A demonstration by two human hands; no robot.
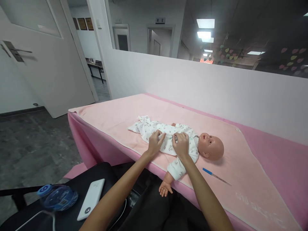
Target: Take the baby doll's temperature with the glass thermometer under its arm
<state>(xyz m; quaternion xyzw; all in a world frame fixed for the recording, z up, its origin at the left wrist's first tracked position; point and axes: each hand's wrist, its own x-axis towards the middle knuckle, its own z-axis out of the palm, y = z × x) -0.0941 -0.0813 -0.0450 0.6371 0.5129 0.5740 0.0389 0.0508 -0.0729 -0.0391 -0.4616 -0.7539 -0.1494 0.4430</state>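
A baby doll (pixel 214 148) lies on its back on the pink-covered table, its head toward the right. It wears a white printed baby outfit (pixel 144 130), and one bare doll hand hangs over the near table edge. My left hand (pixel 155 141) pinches the front of the outfit at the doll's middle. A short way to the right, my right hand (pixel 181 143) pinches the same garment near the chest. The cloth edge runs between my two hands. What exactly lies under my fingertips is too small to make out.
A blue-handled thin tool (pixel 207 171) lies on the pink blanket (pixel 243 189) right of my right arm. On a black chair (pixel 106 171) at lower left are a water bottle (pixel 60 197) and a white power bank (pixel 91 199) with a cable. A white wall (pixel 204 93) with a window stands behind the table.
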